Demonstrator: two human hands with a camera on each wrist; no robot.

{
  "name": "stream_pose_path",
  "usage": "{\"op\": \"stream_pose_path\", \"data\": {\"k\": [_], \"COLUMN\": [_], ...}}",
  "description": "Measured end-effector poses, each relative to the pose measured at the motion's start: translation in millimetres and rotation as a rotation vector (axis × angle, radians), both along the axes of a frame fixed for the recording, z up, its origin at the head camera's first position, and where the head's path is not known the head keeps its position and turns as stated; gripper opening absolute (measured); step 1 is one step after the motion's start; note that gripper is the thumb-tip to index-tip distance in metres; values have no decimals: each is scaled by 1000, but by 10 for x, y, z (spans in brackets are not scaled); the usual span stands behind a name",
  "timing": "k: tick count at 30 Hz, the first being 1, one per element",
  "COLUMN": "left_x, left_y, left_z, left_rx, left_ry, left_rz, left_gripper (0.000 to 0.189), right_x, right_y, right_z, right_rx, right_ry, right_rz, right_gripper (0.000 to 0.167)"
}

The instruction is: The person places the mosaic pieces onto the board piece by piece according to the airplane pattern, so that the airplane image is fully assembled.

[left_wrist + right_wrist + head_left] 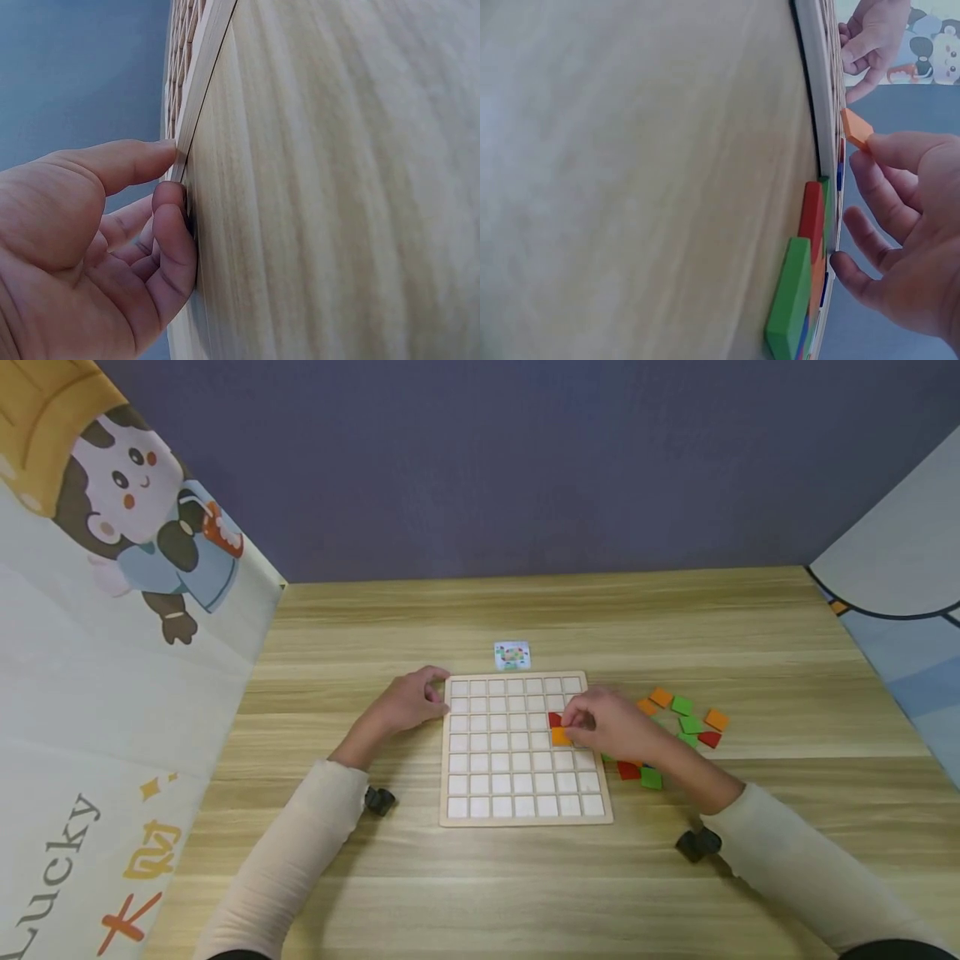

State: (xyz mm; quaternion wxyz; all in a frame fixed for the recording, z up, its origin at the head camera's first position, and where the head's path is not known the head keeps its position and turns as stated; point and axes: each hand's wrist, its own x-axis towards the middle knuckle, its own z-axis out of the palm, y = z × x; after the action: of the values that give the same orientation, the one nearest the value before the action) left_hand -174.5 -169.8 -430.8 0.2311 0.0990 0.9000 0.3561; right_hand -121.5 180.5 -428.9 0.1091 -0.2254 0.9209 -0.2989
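A square wooden grid board (527, 822) with white cells lies flat on the table. My left hand (408, 700) is at its upper left edge; in the left wrist view, the thumb (150, 161) touches the rim and the curled fingers sit against the side. Over the right part of the board, my right hand (618, 727) pinches an orange square tile (856, 129) by one corner between thumb and forefinger. That tile is tilted, close over the cells. A red piece (555, 720) lies on the board just beyond it, partly covered by the fingers.
Loose green (682, 705), orange (716, 719) and red (628, 771) pieces lie scattered right of the board, some under the right forearm. A small printed card (512, 655) with a coloured pattern lies beyond the board. A dark blue panel (525, 468) stands behind the table.
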Motion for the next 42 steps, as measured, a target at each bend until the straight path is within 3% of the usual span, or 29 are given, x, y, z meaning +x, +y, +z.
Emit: {"op": "stream_pose_path", "data": {"k": [18, 28, 37, 42], "left_x": [-9, -24, -15, -21], "left_y": [-1, -13, -5, -2], "left_z": [15, -11, -13, -15], "left_rx": [17, 35, 23, 19], "left_ry": [-11, -31, -36, -31], "left_rz": [8, 16, 25, 22], "left_gripper": [60, 60, 60, 60], "right_x": [-16, -19, -33, -74], "right_y": [-23, -7, 106, 216], "right_z": [-71, -69, 16, 21], "right_rx": [91, 76, 98, 86], "right_ry": [177, 197, 169, 171], "right_rz": [98, 106, 46, 23], "right_gripper": [14, 12, 3, 10]}}
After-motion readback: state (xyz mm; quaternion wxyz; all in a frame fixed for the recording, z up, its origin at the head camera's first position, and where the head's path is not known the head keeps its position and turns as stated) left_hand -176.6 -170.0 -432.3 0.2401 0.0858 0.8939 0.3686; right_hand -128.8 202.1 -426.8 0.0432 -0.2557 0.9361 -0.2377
